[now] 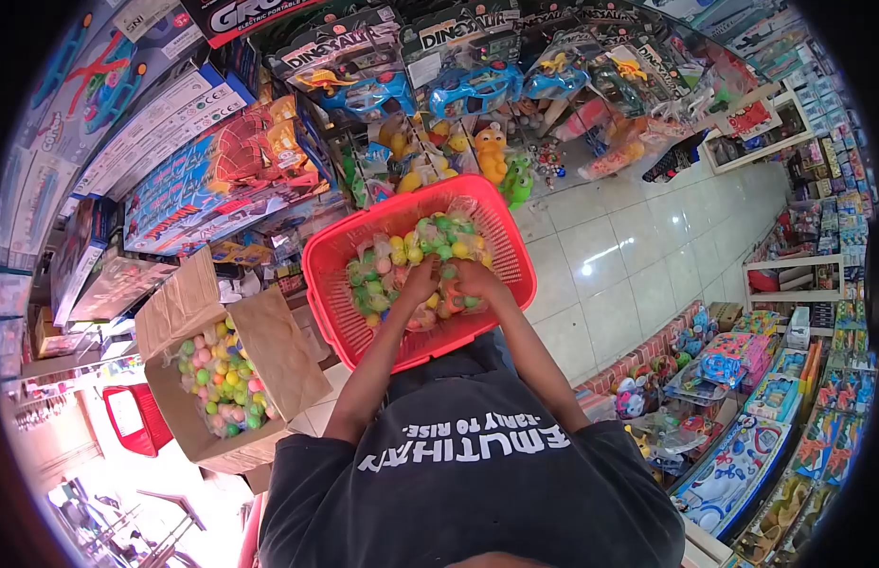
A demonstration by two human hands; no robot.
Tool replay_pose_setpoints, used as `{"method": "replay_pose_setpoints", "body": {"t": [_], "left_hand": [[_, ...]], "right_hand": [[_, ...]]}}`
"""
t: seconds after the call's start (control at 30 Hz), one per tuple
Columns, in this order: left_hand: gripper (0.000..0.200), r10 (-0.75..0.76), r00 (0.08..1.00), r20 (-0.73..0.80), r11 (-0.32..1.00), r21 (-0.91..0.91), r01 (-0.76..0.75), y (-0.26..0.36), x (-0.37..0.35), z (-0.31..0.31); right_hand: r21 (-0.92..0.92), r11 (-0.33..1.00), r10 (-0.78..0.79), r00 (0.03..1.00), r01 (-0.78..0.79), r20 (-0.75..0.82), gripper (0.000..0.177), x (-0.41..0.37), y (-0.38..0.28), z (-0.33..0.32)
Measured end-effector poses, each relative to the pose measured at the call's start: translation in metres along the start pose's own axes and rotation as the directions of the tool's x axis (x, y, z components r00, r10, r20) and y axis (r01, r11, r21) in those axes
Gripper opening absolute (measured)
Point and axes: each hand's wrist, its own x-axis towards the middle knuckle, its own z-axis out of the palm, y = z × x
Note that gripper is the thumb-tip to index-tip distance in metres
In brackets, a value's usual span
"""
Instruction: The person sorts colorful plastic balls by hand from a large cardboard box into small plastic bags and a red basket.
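"What's nearest my view?"

"The dark T-shirt (468, 473), and just ahead of it the red basket (504, 241). I see both hands down inside it."

"Fingers?"

"The left hand (421, 280) bends down into the bagged balls (454, 232); I can't tell whether its fingers have closed on any. The right hand (475, 280) is just beside it, touching the bags around an orange patch, grip hidden too."

"And what crowds me?"

"On my left, an open cardboard box (165, 388) of coloured balls (222, 379), one raised flap (283, 355) leaning toward the basket. Right beyond the basket's far rim, a yellow figure (490, 151) and a green toy (517, 180) sit close, so that side's tight."

"Any bare ground?"

"Pale floor tiles (629, 284) to my right, with packaged toys (728, 360) bordering them."

"Further out?"

"Spider-Man boxes (212, 189) stacked ahead-left, blister packs marked Dinosaur (368, 90) straight ahead, a second red basket (136, 417) beyond the cardboard box, and stocked shelves (852, 312) along the far right."
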Motion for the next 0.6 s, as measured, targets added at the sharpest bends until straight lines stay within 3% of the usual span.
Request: {"method": "replay_pose_setpoints", "body": {"t": [0.07,0.2,0.27,0.3,0.37,0.4,0.47,0.5,0.57,0.6], "left_hand": [[0.045,0.039,0.998,0.04,0.995,-0.092,-0.036,0.003,-0.001,-0.005],[0.039,0.014,0.998,0.067,0.999,-0.031,-0.012,0.022,-0.001,-0.019],[0.03,0.05,0.998,0.039,0.997,-0.061,-0.048,0.019,-0.004,-0.014],[0.03,0.046,0.998,0.037,0.997,-0.061,-0.044,0.023,-0.008,-0.015],[0.028,0.045,0.999,-0.026,0.999,-0.001,-0.045,0.045,-0.021,-0.024],[0.028,0.045,0.999,-0.029,0.999,-0.001,-0.045,0.058,-0.03,-0.029],[0.029,0.255,0.931,-0.261,0.963,0.157,-0.22,0.082,-0.056,-0.038],[0.029,0.253,0.928,-0.273,0.963,0.159,-0.216,0.088,-0.068,-0.041],[0.027,0.076,0.985,-0.153,0.96,-0.257,-0.114,0.096,-0.095,-0.051],[0.027,0.075,0.983,-0.169,0.96,-0.254,-0.117,0.107,-0.112,-0.059]], "right_hand": [[-0.013,1.0,-0.013,0.999,0.013,0.031,0.063,-0.001,0.002,0.003],[0.055,0.998,0.024,1.0,-0.024,0.006,0.06,-0.004,-0.006,-0.002],[0.095,0.98,-0.161,0.974,0.178,-0.157,0.059,-0.01,0.001,0.002],[0.096,0.979,-0.164,0.975,0.179,-0.154,0.059,-0.015,0.0,0.0],[0.046,0.97,-0.213,0.921,0.24,-0.326,0.056,-0.035,-0.009,-0.014],[0.045,0.969,-0.216,0.921,0.243,-0.325,0.056,-0.045,-0.014,-0.023],[0.086,0.943,-0.265,0.885,0.32,-0.382,0.044,-0.068,-0.026,-0.042],[0.082,0.941,-0.277,0.884,0.33,-0.377,0.044,-0.08,-0.031,-0.051],[0.628,0.763,-0.085,0.986,0.156,-0.143,0.03,-0.104,-0.042,-0.064],[0.623,0.765,-0.1,0.985,0.165,-0.139,0.03,-0.117,-0.046,-0.072]]}}
